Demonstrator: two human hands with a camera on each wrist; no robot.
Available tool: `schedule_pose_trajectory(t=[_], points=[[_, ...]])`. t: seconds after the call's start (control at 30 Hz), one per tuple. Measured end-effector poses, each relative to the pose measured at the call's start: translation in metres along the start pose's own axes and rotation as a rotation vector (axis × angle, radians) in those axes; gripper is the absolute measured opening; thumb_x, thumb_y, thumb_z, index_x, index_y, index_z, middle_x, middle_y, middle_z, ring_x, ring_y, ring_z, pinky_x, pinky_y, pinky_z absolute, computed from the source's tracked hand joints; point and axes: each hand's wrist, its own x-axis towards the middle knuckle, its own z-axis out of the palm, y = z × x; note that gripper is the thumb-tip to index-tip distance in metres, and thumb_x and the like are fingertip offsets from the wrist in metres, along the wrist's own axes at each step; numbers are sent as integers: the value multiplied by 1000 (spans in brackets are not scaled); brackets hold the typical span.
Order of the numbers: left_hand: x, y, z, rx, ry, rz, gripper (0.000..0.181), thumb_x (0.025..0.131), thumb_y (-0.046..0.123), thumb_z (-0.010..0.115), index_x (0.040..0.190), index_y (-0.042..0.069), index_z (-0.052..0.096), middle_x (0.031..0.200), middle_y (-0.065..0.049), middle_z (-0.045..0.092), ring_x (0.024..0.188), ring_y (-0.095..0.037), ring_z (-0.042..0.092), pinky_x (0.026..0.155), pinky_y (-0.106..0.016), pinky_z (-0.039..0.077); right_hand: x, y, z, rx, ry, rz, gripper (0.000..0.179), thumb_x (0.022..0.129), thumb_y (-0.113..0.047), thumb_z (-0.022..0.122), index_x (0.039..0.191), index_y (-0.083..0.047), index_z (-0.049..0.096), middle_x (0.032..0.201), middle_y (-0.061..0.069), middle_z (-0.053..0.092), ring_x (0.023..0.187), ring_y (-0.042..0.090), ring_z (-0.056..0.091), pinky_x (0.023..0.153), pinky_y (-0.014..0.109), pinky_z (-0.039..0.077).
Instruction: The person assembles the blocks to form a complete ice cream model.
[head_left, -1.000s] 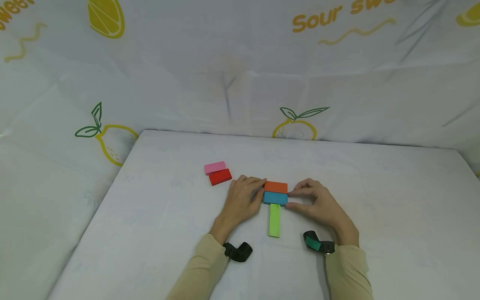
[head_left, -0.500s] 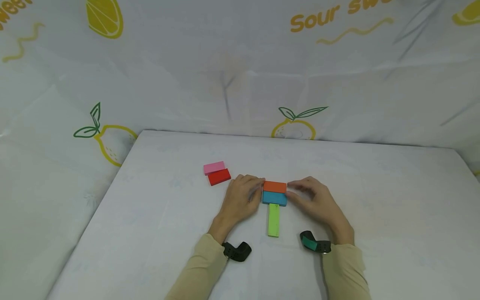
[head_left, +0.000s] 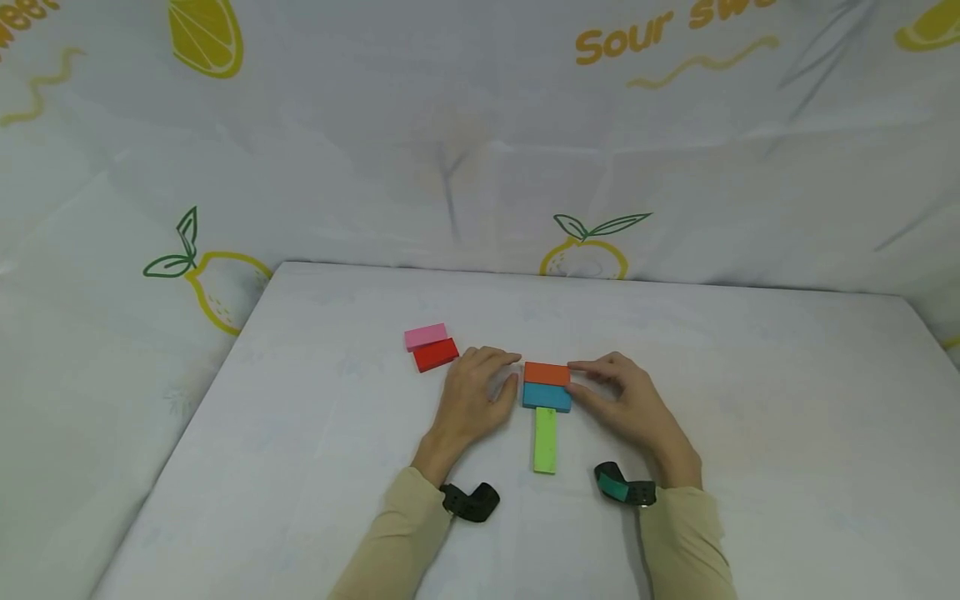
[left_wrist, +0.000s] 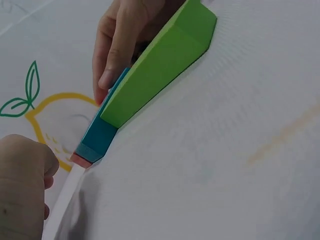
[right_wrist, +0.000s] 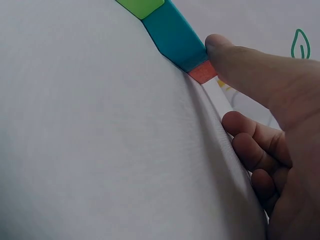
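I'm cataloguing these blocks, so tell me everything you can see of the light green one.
The light green block is a slim rectangular piece with flat faces and straight edges; it looks like painted wood. It lies flat, pointing near to far, on the white tabletop, its far end against the near side of the blue block, forming a T. Neither the left hand nor the right hand touches it.

On the table [head_left: 300,500], the near block [head_left: 545,442] points away from you to the middle block [head_left: 547,397], with the far block [head_left: 547,373] directly behind. Your left hand [head_left: 472,396] is just left of these two, your right hand [head_left: 626,396] at their right ends. Farther left, a fourth block [head_left: 436,356] has a fifth block [head_left: 425,337] behind it.
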Motion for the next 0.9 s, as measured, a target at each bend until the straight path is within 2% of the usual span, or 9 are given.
schedule_pose_trajectory(t=[0.23, 0.4, 0.53, 0.7, 0.8, 0.9], points=[[0, -9, -10, 18, 43, -63, 26, 89, 15, 72, 113, 8, 77, 105, -6, 76, 94, -22, 68, 85, -37, 54, -1, -1, -1, 16, 1, -11, 33, 95, -26, 73, 126, -15, 74, 105, 5, 67, 99, 18, 56, 86, 30, 45], [0, -18, -19, 6, 79, -71, 23, 87, 15, 73, 107, 6, 78, 99, -7, 75, 92, -23, 67, 80, -37, 55, -1, 0, 0, 22, 3, -11, 32, 96, -25, 72, 125, -15, 74, 104, 5, 67, 99, 18, 56, 85, 30, 44], [-1, -27, -27, 14, 136, -90, 22, 84, 15, 74, 102, 5, 79, 94, -9, 75, 88, -26, 67, 79, -41, 50, -1, 1, 1, 17, 6, -5, 32, 95, -25, 72, 125, -14, 74, 104, 5, 67, 98, 18, 56, 85, 30, 44], [-4, -40, -38, 31, 231, -177, 25, 80, 17, 75, 102, 6, 80, 99, -12, 77, 92, -31, 67, 76, -41, 39, 0, 2, 2, 12, 5, 5, 32, 95, -26, 72, 125, -15, 74, 104, 4, 67, 98, 17, 55, 86, 29, 45], [-6, -48, -45, 42, 259, -226, 26, 79, 18, 74, 102, 7, 80, 100, -12, 75, 89, -32, 64, 75, -38, 35, 0, 1, 2, 15, 3, 9, 32, 96, -26, 72, 126, -15, 73, 105, 3, 66, 99, 17, 55, 86, 29, 45], [-8, -54, -50, 60, 271, -248, 27, 79, 19, 73, 102, 7, 80, 97, -12, 74, 85, -32, 62, 74, -37, 33, 0, 1, 2, 19, 5, 10, 32, 96, -27, 72, 126, -15, 73, 105, 4, 66, 99, 18, 55, 87, 30, 45]])
